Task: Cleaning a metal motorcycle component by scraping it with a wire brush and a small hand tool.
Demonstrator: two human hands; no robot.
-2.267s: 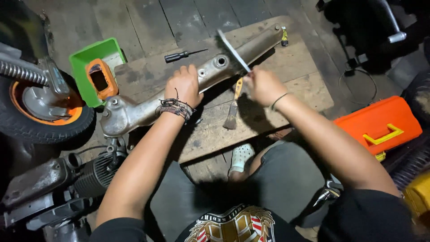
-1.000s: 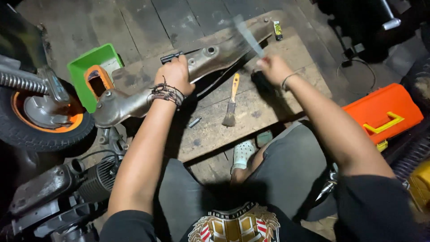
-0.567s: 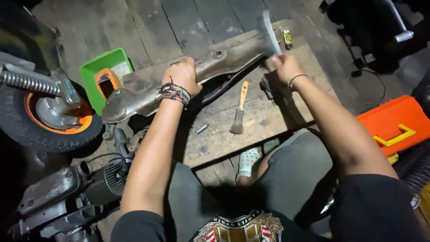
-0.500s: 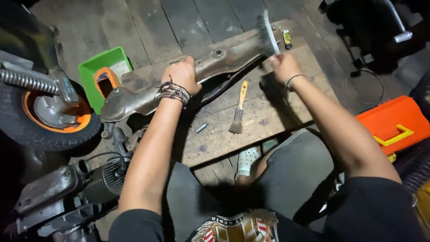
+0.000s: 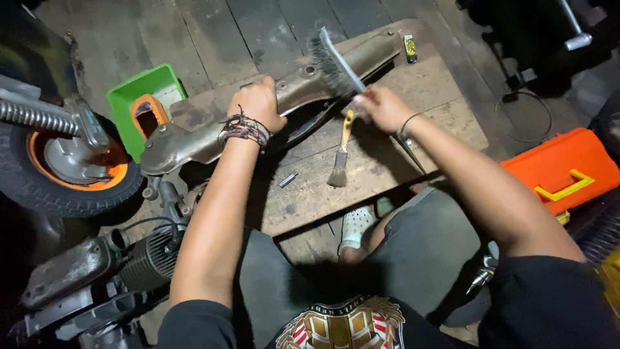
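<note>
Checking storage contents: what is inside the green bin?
Inside the green bin sits an orange-framed object with a dark centre and something pale behind it. The bin's bottom is mostly covered, so anything underneath cannot be seen.

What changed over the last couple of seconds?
The right hand lifted the wire brush from beside the paintbrush up along the long metal part, bristles now on it. The left hand kept its grip on the part; the paintbrush stayed on the wooden board.

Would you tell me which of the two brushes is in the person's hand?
The grey wire brush, gripped by the right hand; the yellow-handled paintbrush lies untouched on the wooden board.
</note>
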